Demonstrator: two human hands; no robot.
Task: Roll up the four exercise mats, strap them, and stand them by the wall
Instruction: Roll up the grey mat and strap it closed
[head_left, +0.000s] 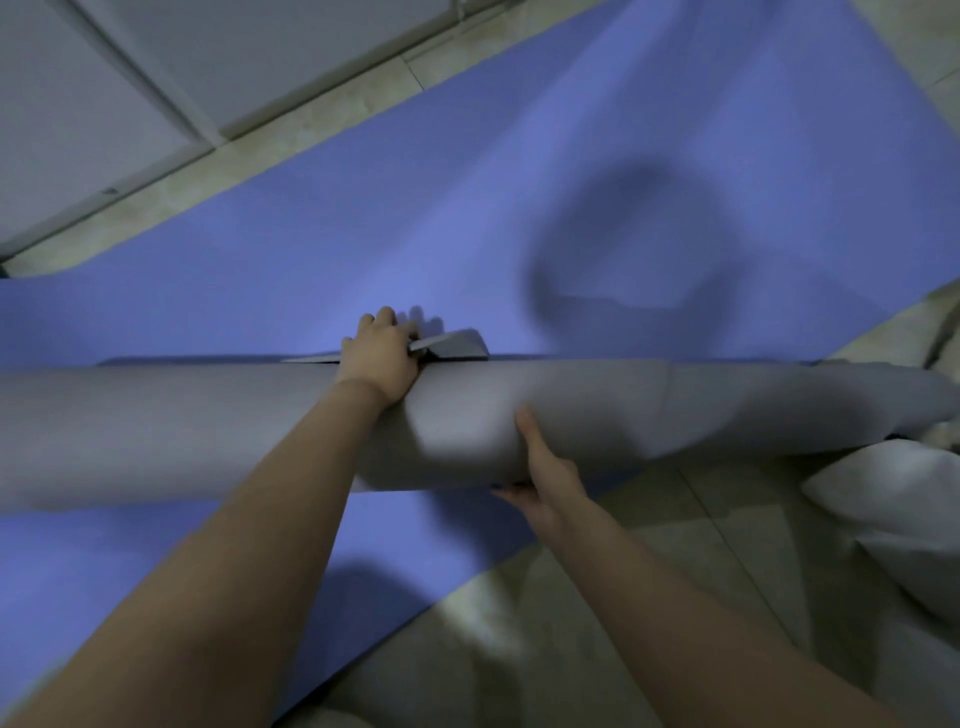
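A grey rolled mat lies across a flat blue mat. The left hand grips the roll's far top, beside a loose grey flap. The right hand clasps its near underside, thumb up. This mat seems rolled but unstrapped. The blue one beneath is still flat, and no other mats show.

Grey rolled mat, periwinkle-blue flat mat, mottled beige floor tiles, white pillow

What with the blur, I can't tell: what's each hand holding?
Left hand: grips the rolled mat, far side.
Right hand: grips it, near side.
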